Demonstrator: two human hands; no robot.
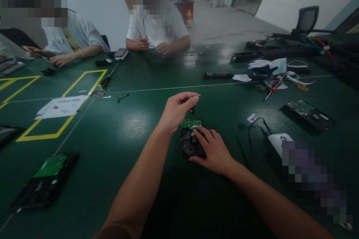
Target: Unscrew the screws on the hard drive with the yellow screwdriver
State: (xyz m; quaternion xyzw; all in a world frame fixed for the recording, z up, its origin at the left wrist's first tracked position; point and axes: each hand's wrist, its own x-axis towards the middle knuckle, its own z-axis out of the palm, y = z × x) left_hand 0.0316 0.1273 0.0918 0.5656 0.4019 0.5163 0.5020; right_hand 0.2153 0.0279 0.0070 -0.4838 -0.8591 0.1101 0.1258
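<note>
A small black hard drive (189, 142) with a green circuit board lies on the dark green table just in front of me. My right hand (213, 149) rests flat on its right side, fingers stretched over it. My left hand (178, 111) hovers just above the drive's far end, fingers pinched around a small dark tool with a yellowish handle (193, 106), its tip pointing down toward the board.
Another hard drive (46, 180) lies at the near left, a third (307, 114) at the right. A red-handled screwdriver (270, 90), papers and cables clutter the far right. A white device (280, 142) with a black cable sits right of my hand. Two people sit across the table.
</note>
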